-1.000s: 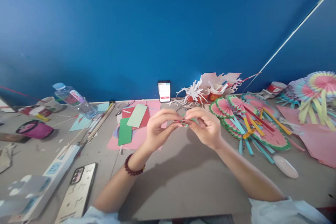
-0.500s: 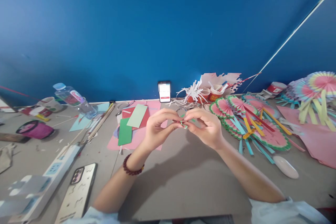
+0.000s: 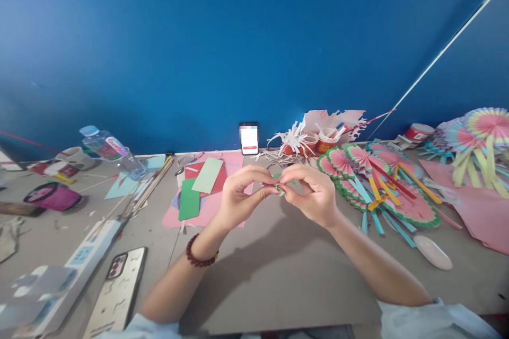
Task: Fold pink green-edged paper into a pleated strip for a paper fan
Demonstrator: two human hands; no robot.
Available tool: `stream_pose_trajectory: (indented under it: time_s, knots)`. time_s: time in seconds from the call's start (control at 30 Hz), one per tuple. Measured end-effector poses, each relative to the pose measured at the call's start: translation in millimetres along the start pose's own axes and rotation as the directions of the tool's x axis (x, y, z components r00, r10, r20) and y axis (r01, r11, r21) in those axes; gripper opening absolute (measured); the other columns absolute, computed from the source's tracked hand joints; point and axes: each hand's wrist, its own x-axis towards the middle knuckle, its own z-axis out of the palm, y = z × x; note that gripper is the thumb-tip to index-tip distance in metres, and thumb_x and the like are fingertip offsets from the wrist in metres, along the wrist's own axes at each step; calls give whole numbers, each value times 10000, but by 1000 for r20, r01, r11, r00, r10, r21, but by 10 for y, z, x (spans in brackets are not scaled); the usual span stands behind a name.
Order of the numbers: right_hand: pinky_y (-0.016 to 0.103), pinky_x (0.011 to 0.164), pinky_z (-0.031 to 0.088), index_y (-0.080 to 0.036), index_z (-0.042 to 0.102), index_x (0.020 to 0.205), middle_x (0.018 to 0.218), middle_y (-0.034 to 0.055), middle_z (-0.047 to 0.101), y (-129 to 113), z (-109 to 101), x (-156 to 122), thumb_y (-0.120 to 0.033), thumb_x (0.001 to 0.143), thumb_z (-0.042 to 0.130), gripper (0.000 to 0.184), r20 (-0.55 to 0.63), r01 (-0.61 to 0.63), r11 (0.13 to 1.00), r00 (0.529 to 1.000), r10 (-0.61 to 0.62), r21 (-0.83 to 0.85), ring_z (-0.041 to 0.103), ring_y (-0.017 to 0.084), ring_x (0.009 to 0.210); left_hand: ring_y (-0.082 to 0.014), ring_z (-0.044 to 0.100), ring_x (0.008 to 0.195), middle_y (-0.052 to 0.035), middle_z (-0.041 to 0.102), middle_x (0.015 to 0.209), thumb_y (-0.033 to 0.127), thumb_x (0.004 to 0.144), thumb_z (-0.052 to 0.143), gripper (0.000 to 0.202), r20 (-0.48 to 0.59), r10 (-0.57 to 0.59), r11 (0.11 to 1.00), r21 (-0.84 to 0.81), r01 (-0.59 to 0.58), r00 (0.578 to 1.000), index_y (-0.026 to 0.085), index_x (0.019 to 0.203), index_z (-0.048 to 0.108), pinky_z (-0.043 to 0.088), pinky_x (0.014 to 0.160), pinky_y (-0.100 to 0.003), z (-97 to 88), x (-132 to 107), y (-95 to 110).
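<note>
Thumb and fingertips of my left hand (image 3: 242,193) pinch one side of a small green piece of paper (image 3: 280,189). From the other side my right hand (image 3: 312,193) pinches the same piece, so the fingertips of both hands almost meet above the table. Most of the paper is hidden by my fingers, and its folds are too small to make out. Left of my left hand lie a dark green paper rectangle (image 3: 189,199) and a pale green one (image 3: 208,175), on red and pink sheets. Pink-and-green folded paper fans (image 3: 366,169) lie beyond my right hand.
A phone (image 3: 249,139) stands against the blue wall. Paper cups (image 3: 326,140) and white paper strips (image 3: 294,137) are behind my hands. On the left are a bottle (image 3: 115,152), a power strip (image 3: 79,265) and another phone (image 3: 117,291). A white oval object (image 3: 433,252) lies right.
Both hands stay in nearly the same place. My fingertips have shifted slightly on the small green paper, and its visible part has turned a little.
</note>
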Motion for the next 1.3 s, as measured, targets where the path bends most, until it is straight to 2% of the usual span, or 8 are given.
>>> stream_pose_trajectory:
  time_s: [0.23, 0.4, 0.53, 0.73, 0.87, 1.1, 1.3]
  knots:
    - [292, 646, 557, -227, 707, 806, 790, 40, 731, -16, -32, 10, -123, 769, 682, 113, 18, 21, 999, 1000, -21, 35, 687, 176, 735, -149, 643, 761, -47, 691, 810, 203, 754, 753, 70, 0, -44, 999, -26, 44, 999, 187, 787, 693, 544, 689, -281, -8, 10, 23]
    - [269, 608, 557, -239, 725, 766, 738, 17, 721, -4, -38, 38, -136, 764, 713, 103, 47, -65, 985, 997, 59, 159, 676, 156, 685, -143, 644, 714, -44, 695, 773, 237, 735, 772, 99, -14, -57, 998, -14, 57, 998, 182, 742, 690, 543, 654, -264, -1, 20, 44]
    - [295, 572, 558, -266, 732, 728, 688, 8, 706, 20, -17, 55, -177, 739, 750, 91, 63, -133, 957, 991, 120, 257, 667, 178, 644, -137, 642, 692, -37, 696, 760, 227, 740, 767, 88, -13, -57, 998, -24, 56, 998, 185, 730, 690, 538, 625, -254, 3, 16, 45]
    - [302, 617, 569, -259, 735, 737, 728, 23, 717, 56, -6, 43, -255, 779, 725, 44, 67, -166, 952, 986, 154, 257, 674, 179, 683, -142, 639, 690, -47, 692, 770, 241, 752, 756, 99, -18, -100, 995, -26, 99, 995, 179, 722, 684, 535, 632, -270, -13, 3, 30]
    - [314, 648, 579, -271, 742, 785, 786, 32, 722, 90, -13, 34, -303, 769, 735, 36, 129, -197, 945, 977, 168, 261, 680, 189, 729, -145, 638, 708, -38, 685, 748, 242, 745, 762, 100, -27, -127, 991, -51, 125, 992, 180, 736, 685, 527, 661, -272, -39, -4, 26]
    - [299, 628, 563, -220, 722, 754, 757, 28, 696, 134, -21, 53, -328, 731, 770, 120, 197, -275, 887, 957, 214, 370, 650, 156, 704, -154, 633, 745, -45, 690, 774, 238, 769, 739, 75, 14, -101, 995, -10, 101, 995, 184, 770, 687, 520, 689, -283, -45, -10, 27]
    - [290, 645, 541, -214, 697, 726, 734, 15, 669, 125, 5, 75, -322, 688, 806, 158, 167, -243, 893, 967, 192, 380, 627, 144, 701, -157, 626, 767, -53, 680, 790, 223, 787, 721, 65, 14, -73, 997, 8, 73, 997, 179, 795, 674, 513, 710, -287, -21, -24, 40]
